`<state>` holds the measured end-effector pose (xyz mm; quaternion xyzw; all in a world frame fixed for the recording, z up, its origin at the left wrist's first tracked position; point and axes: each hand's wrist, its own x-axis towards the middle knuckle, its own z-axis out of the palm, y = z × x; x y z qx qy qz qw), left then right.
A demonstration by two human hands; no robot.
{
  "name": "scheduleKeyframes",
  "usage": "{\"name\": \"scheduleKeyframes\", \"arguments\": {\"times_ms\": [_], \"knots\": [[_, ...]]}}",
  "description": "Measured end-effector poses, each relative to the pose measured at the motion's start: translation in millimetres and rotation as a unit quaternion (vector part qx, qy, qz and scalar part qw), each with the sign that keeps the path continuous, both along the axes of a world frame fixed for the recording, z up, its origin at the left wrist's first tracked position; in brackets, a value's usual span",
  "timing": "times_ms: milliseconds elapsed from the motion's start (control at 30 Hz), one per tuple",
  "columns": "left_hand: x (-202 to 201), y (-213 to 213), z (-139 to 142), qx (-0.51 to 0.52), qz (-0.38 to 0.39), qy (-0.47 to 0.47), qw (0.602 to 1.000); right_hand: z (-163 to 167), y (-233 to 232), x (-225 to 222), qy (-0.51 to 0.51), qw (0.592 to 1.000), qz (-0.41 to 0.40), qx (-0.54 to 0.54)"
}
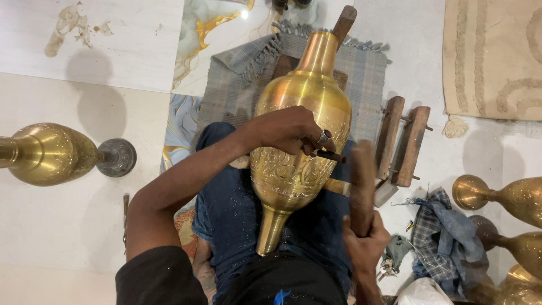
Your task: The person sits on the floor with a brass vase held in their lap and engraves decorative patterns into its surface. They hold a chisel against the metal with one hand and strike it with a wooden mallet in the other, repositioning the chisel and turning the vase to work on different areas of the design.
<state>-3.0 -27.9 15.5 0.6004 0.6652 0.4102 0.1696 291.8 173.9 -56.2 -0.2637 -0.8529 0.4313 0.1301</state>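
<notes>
A large brass vase (299, 135) lay across the person's lap, its neck pointing away over a grey fringed cloth (367, 68) on the floor. The left hand (291, 131) rested on the vase's engraved belly, fingers closed around a thin dark chisel (328, 155) whose tip touched the metal. The right hand (364, 240) gripped a wooden mallet (361, 181), blurred, raised just beside the chisel's end. Another brass vase (48, 153) lay well apart on the left, and more brass vases (508, 197) lay on the right near a checked rag (443, 226). A wooden frame (401, 138) sat beside the cloth.
</notes>
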Motion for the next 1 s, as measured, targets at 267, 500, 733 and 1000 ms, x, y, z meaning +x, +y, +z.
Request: {"name": "scheduleKeyframes", "arguments": {"times_ms": [267,500,733,1000], "knots": [[-4.8,1.2,-0.6,0.013,-0.010,0.014,1.000,18.3,7.2,-1.3,0.043,0.994,0.004,-0.099],[-3.1,0.1,-1.5,0.003,-0.008,0.003,1.000,19.2,2.2,-7.7,-0.050,0.995,0.000,0.081],[-2.7,-3.5,-1.2,0.021,0.011,-0.037,0.999,20.6,8.3,0.9,-0.080,0.995,0.002,-0.058],[27.9,2.8,-7.4,0.025,0.094,-0.165,0.981,-20.1,10.7,28.8,-0.039,0.984,-0.010,-0.171]]}}
